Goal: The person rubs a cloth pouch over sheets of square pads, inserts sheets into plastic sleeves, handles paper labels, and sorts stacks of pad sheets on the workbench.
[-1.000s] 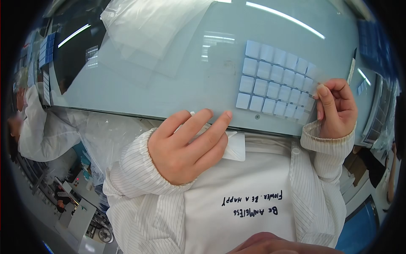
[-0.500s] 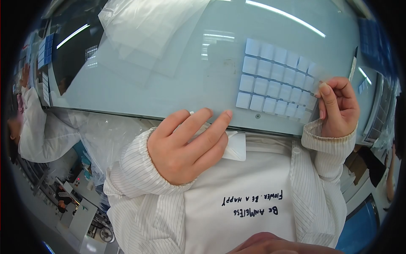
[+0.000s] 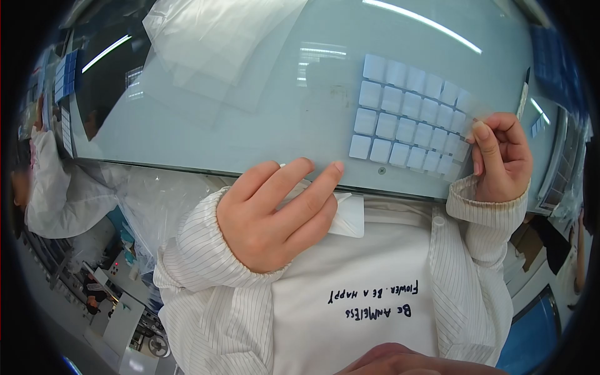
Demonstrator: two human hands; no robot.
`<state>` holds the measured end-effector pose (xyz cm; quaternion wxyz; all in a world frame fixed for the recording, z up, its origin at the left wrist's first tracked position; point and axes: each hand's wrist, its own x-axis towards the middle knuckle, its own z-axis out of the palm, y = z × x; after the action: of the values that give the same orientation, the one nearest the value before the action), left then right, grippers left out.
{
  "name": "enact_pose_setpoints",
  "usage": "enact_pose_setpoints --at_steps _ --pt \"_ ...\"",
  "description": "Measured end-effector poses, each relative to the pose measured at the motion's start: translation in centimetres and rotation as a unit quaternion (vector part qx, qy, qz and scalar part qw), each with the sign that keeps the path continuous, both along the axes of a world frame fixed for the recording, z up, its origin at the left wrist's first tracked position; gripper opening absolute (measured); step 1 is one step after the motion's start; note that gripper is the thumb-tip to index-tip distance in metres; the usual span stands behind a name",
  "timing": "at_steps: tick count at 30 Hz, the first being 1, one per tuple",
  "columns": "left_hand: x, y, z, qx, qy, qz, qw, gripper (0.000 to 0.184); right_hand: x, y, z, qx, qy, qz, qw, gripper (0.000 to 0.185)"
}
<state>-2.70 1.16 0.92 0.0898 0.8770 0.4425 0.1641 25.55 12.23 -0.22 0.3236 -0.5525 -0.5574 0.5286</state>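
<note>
My right hand pinches the right edge of a clear sheet bearing rows of pale, rounded squares between thumb and forefinger. This sheet lies over the glass-topped table near its front edge, and its right end blurs into glare by my fingertips. At the table's front edge, my left hand has its back up and its fingers bent and spaced. White material shows between those fingers, and a white card-like piece sticks out beneath them. The left thumb is hidden under the hand.
A stack of translucent plastic sheets lies at the table's far left. A small screw head sits near the front edge. A thin dark-tipped tool rests at the right edge. To the left is another person's white sleeve.
The sheet of squares has shifted very slightly, its squares showing a bit more sharply. Both my hands stay almost still. At the far left, the other person's arm has moved.
</note>
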Motion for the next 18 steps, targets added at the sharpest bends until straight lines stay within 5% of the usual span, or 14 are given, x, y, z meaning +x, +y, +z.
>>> enact_pose_setpoints --at_steps 18 --pt "-0.34 0.08 -0.02 -0.008 -0.003 0.003 1.0 0.01 -0.54 -0.05 -0.04 0.001 -0.001 -0.005 1.0 0.009"
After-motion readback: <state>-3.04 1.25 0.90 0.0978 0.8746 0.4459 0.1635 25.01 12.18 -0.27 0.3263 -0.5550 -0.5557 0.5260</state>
